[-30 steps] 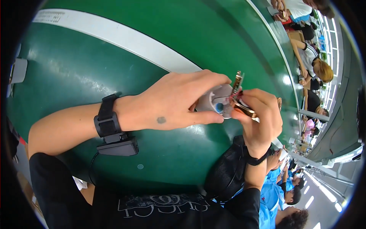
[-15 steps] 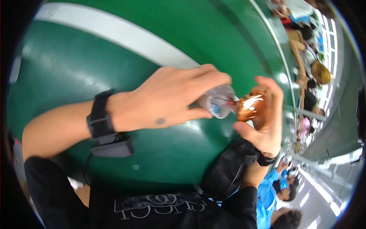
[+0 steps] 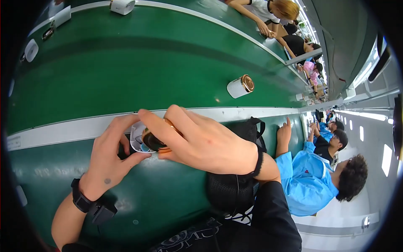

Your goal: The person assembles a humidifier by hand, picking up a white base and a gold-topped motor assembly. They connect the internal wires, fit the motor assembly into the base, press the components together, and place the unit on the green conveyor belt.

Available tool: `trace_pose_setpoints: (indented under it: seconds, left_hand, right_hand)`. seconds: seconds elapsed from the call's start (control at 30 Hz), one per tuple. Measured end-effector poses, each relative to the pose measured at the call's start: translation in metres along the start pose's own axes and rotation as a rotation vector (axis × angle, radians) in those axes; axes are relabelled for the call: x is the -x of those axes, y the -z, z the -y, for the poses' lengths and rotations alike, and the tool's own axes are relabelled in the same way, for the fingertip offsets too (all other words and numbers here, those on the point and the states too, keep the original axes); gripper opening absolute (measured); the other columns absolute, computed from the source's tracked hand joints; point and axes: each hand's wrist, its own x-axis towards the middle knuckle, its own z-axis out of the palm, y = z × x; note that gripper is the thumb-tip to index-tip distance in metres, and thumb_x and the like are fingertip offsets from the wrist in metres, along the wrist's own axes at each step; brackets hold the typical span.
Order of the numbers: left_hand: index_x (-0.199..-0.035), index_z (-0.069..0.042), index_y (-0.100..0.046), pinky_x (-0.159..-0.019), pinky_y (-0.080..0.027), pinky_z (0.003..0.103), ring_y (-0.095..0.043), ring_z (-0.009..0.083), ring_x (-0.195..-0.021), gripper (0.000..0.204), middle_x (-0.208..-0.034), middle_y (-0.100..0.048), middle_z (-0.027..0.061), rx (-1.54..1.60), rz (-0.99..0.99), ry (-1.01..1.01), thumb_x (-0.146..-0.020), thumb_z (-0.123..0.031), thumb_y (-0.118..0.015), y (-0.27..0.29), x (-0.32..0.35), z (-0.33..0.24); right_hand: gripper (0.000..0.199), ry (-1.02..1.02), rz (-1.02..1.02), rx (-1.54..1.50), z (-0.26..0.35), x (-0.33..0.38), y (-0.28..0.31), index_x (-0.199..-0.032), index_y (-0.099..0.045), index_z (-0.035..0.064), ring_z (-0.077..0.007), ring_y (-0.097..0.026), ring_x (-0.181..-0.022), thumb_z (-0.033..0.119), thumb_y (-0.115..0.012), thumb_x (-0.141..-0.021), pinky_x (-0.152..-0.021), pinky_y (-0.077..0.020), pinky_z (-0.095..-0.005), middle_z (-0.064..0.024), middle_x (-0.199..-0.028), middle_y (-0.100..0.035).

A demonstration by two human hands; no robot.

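My left hand (image 3: 110,153) is closed around a white cup-shaped housing (image 3: 135,133), thumb on the near side and fingers on the far side. A small blue part (image 3: 145,148) shows inside its open mouth. From the right, my right hand (image 3: 214,143) grips a shiny copper-gold cap (image 3: 152,140) tilted at that mouth. The cap is partly hidden by my fingers, and whether it touches the rim I cannot tell.
A black mesh bag (image 3: 231,191) lies by my right forearm. Beyond the white strip (image 3: 63,136), a white container with a gold lid (image 3: 240,86) lies on the green surface. More white pieces (image 3: 121,6) stand farther off. A person in blue (image 3: 308,180) is at my right.
The view has swung round, showing more of the green surface. The cap and housing, apart before with a reddish wire between them, are now close together. My right hand has turned over the cap.
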Motion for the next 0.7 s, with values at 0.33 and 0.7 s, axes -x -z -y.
trace_pose_setpoints:
  seconds: [0.33, 0.7]
  left_hand:
    - [-0.137, -0.009, -0.056, -0.06, -0.049, 0.028, -0.055, 0.0177, -0.065, 0.07, -0.124, -0.063, 0.0093, -0.048, 0.032, -0.037, -0.074, -0.012, -0.087, 0.0, -0.008, 0.004]
    - [-0.137, -0.013, -0.057, -0.065, -0.052, 0.032, -0.06, 0.02, -0.07, 0.065, -0.124, -0.065, 0.0054, -0.025, 0.009, -0.146, -0.078, -0.018, -0.085, 0.003, 0.006, 0.021]
  right_hand:
    - [0.04, 0.103, -0.09, -0.048, -0.049, -0.017, -0.007, -0.116, -0.066, 0.0013, -0.0292, -0.064, -0.083, 0.028, -0.076, -0.088, -0.074, -0.0539, -0.0385, -0.01, -0.104, -0.063]
    - [0.032, -0.267, 0.064, -0.673, -0.025, -0.02, -0.017, -0.12, -0.064, -0.0005, -0.0173, -0.068, -0.095, 0.027, -0.059, -0.105, -0.084, -0.0528, -0.0294, -0.01, -0.108, -0.071]
